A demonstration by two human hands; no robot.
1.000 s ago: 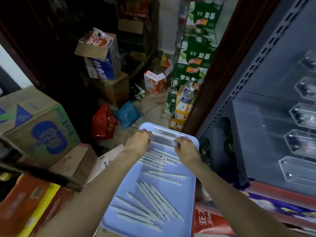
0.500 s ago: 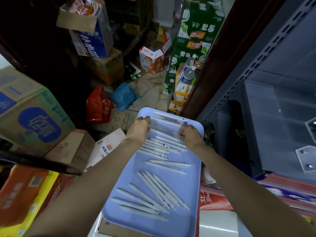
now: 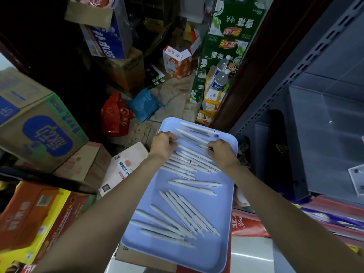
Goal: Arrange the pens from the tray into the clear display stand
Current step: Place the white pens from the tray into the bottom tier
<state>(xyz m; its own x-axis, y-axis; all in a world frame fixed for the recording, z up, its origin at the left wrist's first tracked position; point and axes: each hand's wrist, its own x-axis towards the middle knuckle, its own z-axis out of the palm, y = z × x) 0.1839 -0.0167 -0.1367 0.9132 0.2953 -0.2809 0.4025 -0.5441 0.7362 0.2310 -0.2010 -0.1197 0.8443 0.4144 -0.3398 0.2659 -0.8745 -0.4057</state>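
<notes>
A light blue tray (image 3: 220,245) lies in front of me with several white pens on it. One loose heap of pens (image 3: 173,219) sits near the tray's front, a pair lies in the middle, and a row of pens (image 3: 189,160) fills the far half. My left hand (image 3: 162,144) and my right hand (image 3: 221,152) both reach over the far row, fingers curled around the two ends of a bunch of pens (image 3: 192,140) held between them. The clear display stand (image 3: 331,123) is at the right on the grey shelf, only partly in view.
Cardboard boxes (image 3: 39,125) crowd the left side. A red bag (image 3: 114,117) and a blue bag (image 3: 144,105) lie on the floor beyond the tray. Green cartons (image 3: 230,36) with water bottles stand at the back. A grey perforated shelf upright (image 3: 275,89) rises on the right.
The view has tilted down and left, so most of the display stand's pockets have slid out of view. Both hands stay over the far pens, gathering them closer together.
</notes>
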